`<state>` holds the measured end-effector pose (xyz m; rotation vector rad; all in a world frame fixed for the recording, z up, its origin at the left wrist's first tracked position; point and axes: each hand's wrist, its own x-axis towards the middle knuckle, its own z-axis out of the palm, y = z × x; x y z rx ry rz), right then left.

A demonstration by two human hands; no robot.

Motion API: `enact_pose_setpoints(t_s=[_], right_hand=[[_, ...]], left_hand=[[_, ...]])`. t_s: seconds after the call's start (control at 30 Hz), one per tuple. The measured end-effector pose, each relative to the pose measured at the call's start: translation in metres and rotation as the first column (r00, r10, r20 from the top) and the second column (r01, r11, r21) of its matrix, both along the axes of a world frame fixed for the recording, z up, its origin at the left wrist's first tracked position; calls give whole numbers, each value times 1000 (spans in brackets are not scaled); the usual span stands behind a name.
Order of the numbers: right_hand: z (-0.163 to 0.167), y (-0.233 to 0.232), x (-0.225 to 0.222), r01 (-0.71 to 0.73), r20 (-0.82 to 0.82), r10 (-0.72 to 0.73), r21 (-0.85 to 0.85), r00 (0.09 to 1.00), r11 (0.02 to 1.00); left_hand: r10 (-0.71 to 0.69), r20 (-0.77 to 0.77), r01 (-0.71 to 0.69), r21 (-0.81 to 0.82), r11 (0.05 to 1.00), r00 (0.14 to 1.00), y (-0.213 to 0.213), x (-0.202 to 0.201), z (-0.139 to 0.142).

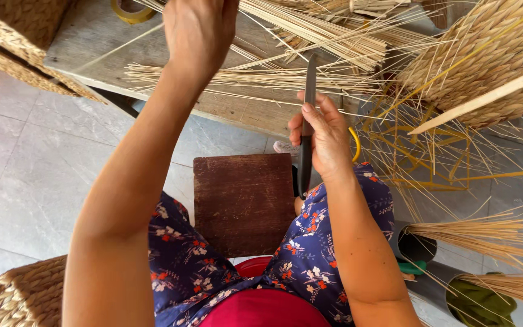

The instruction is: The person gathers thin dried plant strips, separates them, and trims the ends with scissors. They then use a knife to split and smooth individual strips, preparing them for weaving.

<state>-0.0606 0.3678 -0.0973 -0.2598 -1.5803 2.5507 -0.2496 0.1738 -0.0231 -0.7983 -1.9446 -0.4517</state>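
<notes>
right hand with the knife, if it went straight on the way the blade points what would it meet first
Most likely the bundle of thin straw-coloured reeds lying across the wooden bench; the knife in the right hand already has its tip near them, though depth is unclear.

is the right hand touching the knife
Touching. The head view shows the right hand wrapped around the knife, its fingers curled over the dark blade with no gap between them.

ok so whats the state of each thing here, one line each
knife: upright, blade up, gripped in right hand
left hand: raised, fingers closed on thin straw stalks
wooden block: bare, flat between the knees
grey tubes: lying down, straw bundles stuck in
tape roll: flat on bench
</notes>
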Motion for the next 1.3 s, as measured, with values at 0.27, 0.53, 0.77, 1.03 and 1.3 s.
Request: enact_pose_setpoints(t_s=[0.27,0.53,0.77,1.03,1.3], right_hand=[[15,-21,51,-180,-53,192,173,980,968],[18,-77,167,-428,50,425,122,904,896],[17,-152,246,-503,156,479,226,864,834],[22,-173,306,-463,98,454,278,885,842],[42,-166,329,-353,91,341,305,935,885]], left_hand=[[-401,730,157,381,911,553,-118,193,12],[-630,775,-207,626,752,57,-167,335,-71],[-552,824,-111,541,834,-126,-198,411,-72],[-549,819,-106,539,836,-167,-229,456,-46],[-539,842,13,540,842,-20,-221,470,-50]])
